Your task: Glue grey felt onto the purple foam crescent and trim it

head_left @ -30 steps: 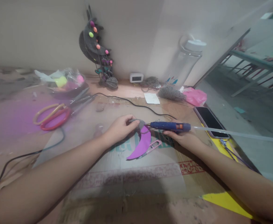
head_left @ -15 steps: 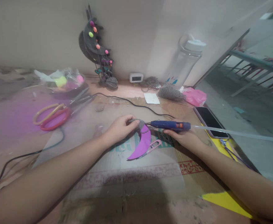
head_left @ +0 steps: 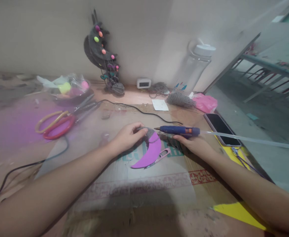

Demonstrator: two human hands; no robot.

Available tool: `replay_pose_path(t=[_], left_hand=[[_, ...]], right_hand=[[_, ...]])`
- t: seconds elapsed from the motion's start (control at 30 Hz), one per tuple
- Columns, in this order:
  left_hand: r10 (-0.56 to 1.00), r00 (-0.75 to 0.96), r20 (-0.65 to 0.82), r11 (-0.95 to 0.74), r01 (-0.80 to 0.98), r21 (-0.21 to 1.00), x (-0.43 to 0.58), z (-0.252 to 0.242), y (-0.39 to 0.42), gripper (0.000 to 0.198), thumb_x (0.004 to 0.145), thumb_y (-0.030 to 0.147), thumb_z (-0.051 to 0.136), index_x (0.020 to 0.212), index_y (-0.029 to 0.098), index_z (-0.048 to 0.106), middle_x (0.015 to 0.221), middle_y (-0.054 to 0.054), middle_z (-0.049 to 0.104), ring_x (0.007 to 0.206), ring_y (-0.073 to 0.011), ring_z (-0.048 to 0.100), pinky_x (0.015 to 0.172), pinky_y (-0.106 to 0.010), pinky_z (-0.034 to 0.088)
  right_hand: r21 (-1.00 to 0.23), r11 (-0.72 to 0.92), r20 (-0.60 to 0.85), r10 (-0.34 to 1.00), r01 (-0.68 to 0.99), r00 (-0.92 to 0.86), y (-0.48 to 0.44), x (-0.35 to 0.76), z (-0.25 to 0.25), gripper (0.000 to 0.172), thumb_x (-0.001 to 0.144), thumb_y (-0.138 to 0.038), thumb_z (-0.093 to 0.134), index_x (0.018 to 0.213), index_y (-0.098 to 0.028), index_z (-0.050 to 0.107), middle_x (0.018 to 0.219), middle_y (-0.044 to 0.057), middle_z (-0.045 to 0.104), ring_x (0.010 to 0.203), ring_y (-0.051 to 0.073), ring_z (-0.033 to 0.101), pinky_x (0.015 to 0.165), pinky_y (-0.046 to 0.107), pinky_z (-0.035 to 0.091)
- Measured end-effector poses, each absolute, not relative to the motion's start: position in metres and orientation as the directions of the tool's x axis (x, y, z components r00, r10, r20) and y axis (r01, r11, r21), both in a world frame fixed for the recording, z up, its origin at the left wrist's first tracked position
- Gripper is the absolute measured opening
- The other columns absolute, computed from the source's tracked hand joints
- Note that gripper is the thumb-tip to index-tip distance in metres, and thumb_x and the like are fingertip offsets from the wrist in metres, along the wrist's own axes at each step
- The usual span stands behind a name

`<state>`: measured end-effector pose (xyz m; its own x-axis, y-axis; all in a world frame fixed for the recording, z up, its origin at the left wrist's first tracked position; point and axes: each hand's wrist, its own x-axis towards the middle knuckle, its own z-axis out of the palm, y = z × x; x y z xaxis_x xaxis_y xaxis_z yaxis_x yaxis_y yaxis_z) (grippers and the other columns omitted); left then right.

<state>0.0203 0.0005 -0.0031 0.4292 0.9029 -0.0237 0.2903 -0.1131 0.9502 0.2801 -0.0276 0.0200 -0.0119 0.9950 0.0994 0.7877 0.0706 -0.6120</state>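
Observation:
My left hand (head_left: 131, 136) pinches the upper end of a purple crescent (head_left: 150, 153), where grey yarn (head_left: 151, 134) is wrapped around it. The crescent's pointed tip faces down and to the left. My right hand (head_left: 194, 143) is closed round a blue hot glue gun (head_left: 179, 130) with a long clear glue stick (head_left: 248, 139) out of its back. The nozzle points left, close to the yarn-wrapped end; whether it touches cannot be made out. Beneath the crescent, partly covered, lies a pink utility knife (head_left: 163, 153).
Scissors (head_left: 58, 125) and a bowl of wrapped pompoms (head_left: 69, 92) lie left. Along the wall are a decorated grey moon (head_left: 92, 46), a small clock (head_left: 144, 83), a grey yarn bundle (head_left: 180, 100) and a water bottle (head_left: 196, 65). A phone (head_left: 222, 129) rests near the right table edge.
The crescent has turned slightly, its lower tip swinging to the left. The glue gun's nozzle has shifted a little left and up relative to the yarn-wrapped end. Both hands keep their holds.

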Motion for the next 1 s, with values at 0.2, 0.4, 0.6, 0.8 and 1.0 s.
replay_pose_path(t=[0.2,0.4,0.6,0.8,1.0], left_hand=[[0.906,0.422,-0.031,-0.101,0.288,0.952,0.021,-0.002,0.001,0.031,0.087,0.047,0.049,0.074,0.019,0.052,0.058,0.004,0.053,0.05,-0.0119,0.046,0.049,-0.023,0.034],[0.913,0.406,-0.036,-0.082,0.27,0.959,0.022,-0.002,0.001,0.03,0.085,0.046,0.051,0.074,0.019,0.053,0.057,0.003,0.054,0.052,-0.0125,0.048,0.05,-0.023,0.034],[0.912,0.407,-0.042,-0.075,0.267,0.961,0.022,-0.006,0.003,0.031,0.085,0.048,0.051,0.075,0.019,0.052,0.058,0.004,0.053,0.052,-0.0122,0.048,0.05,-0.023,0.035],[0.909,0.414,-0.047,-0.075,0.274,0.959,0.022,-0.004,0.001,0.031,0.087,0.048,0.049,0.073,0.02,0.05,0.057,0.005,0.051,0.049,-0.0112,0.045,0.047,-0.022,0.032],[0.903,0.421,-0.087,-0.038,0.278,0.96,0.022,-0.002,0.0,0.031,0.088,0.049,0.049,0.076,0.02,0.05,0.056,0.005,0.05,0.046,-0.0102,0.043,0.044,-0.021,0.029]], right_hand=[[-0.584,0.07,0.145,0.989,0.808,0.019,-0.022,0.294,0.034,0.034,0.083,-0.048,0.05,0.065,-0.023,0.065,0.07,0.003,0.069,0.07,0.023,0.065,0.066,0.033,0.052],[-0.688,0.18,0.163,0.982,0.703,-0.093,-0.009,0.294,0.056,0.036,0.087,-0.045,0.045,0.077,-0.02,0.069,0.074,0.004,0.068,0.067,0.017,0.06,0.061,0.026,0.048],[-0.74,0.025,0.133,0.985,0.672,0.11,0.039,0.3,0.06,0.043,0.083,-0.054,0.052,0.088,-0.015,0.07,0.068,0.006,0.064,0.058,0.014,0.056,0.046,0.022,0.041],[-0.652,0.033,0.179,0.978,0.757,0.111,0.086,0.299,0.038,0.04,0.078,-0.051,0.063,0.093,-0.014,0.069,0.082,0.009,0.071,0.072,0.02,0.064,0.059,0.027,0.049],[-0.599,0.116,0.229,0.973,0.793,0.03,0.096,0.298,0.021,0.035,0.081,-0.046,0.061,0.094,-0.014,0.067,0.082,0.009,0.072,0.075,0.022,0.065,0.07,0.032,0.051]])
